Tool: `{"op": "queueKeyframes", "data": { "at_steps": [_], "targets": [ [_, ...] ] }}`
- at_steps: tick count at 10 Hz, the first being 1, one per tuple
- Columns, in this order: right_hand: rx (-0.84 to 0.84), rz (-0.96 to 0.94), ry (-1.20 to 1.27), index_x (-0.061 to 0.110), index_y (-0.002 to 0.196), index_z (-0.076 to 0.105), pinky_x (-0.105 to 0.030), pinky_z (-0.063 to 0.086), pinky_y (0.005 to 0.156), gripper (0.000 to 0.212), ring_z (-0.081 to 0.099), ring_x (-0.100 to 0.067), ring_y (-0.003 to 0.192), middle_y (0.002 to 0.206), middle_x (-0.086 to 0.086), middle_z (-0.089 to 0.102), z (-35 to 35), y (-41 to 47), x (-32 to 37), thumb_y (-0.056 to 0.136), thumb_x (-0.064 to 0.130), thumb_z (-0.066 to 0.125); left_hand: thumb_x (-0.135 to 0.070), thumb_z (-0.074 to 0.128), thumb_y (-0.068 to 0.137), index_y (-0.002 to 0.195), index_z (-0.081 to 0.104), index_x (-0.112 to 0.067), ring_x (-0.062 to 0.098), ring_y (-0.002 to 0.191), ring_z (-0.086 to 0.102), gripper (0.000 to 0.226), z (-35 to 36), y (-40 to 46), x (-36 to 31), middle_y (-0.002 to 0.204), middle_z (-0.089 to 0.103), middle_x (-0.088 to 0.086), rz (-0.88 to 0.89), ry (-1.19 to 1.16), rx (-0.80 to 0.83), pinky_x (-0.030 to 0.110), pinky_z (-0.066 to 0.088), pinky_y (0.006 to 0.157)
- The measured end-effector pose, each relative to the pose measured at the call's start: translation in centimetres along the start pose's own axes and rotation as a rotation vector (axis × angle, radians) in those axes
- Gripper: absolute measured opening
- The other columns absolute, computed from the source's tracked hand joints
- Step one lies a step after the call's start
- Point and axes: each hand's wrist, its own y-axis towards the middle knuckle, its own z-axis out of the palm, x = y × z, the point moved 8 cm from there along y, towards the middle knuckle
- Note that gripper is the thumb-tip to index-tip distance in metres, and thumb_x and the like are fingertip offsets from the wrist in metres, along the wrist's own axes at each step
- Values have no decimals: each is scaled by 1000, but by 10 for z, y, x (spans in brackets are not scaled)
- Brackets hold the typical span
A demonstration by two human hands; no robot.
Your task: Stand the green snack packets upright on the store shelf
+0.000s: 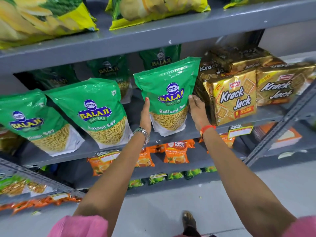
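A green Balaji Ratlami Sev packet stands upright at the front of the grey middle shelf. My left hand presses flat against its left edge and my right hand against its right edge, so both hold it between them. Two more green packets stand to its left, leaning a little to the left. Behind them in the shadow stand further green packets, partly hidden.
Gold Krack Jack biscuit packs are stacked right beside my right hand. Yellow-green chip bags lie on the shelf above. Orange tea packets fill the shelf below. Grey floor and my foot are underneath.
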Motion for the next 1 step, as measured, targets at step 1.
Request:
{"op": "queueKeyframes", "data": {
  "at_steps": [1],
  "targets": [
    [-84,-16,-34,8,133,37,-36,38,107,42,48,-22,121,138,-17,48,-5,-11,5,95,26,41,-41,39,88,143,18,-11,22,139,26,65,-10,-1,-2,152,25,9,86,80,-59,41,21,118]
  ]
}}
